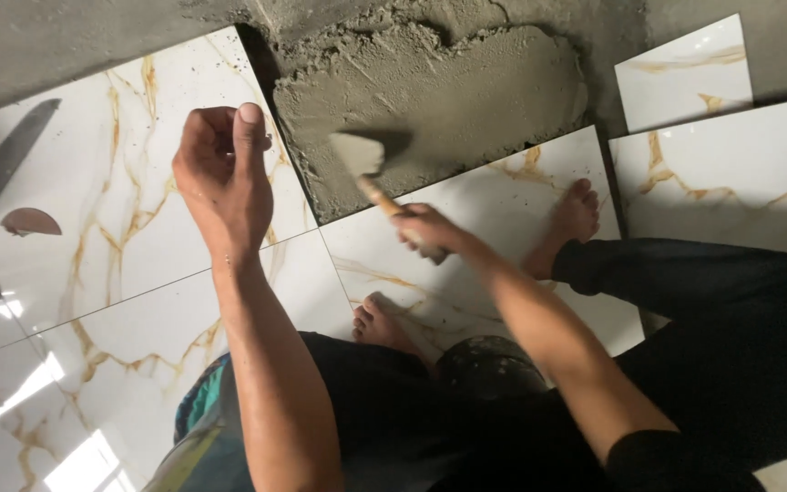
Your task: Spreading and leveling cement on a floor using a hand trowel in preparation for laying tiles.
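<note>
Gripping a trowel (363, 159) over wet mortar (448, 100), right hand (425, 230) fingers clamp its handle; left hand (222, 173) fingers curl together, empty.

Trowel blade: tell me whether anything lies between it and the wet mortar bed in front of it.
Nothing visible does. The right hand grips the wooden handle, and the trowel blade sits at the near edge of the grey mortar bed, with only bare mortar ahead. The left hand is raised off to the side, over the marble-look tile.

A room under construction: glossy gold-veined marble tiles (138, 228) cover the floor, with a wet mortar bed (448, 100) at twelve o'clock against bare concrete (66, 46).
</note>
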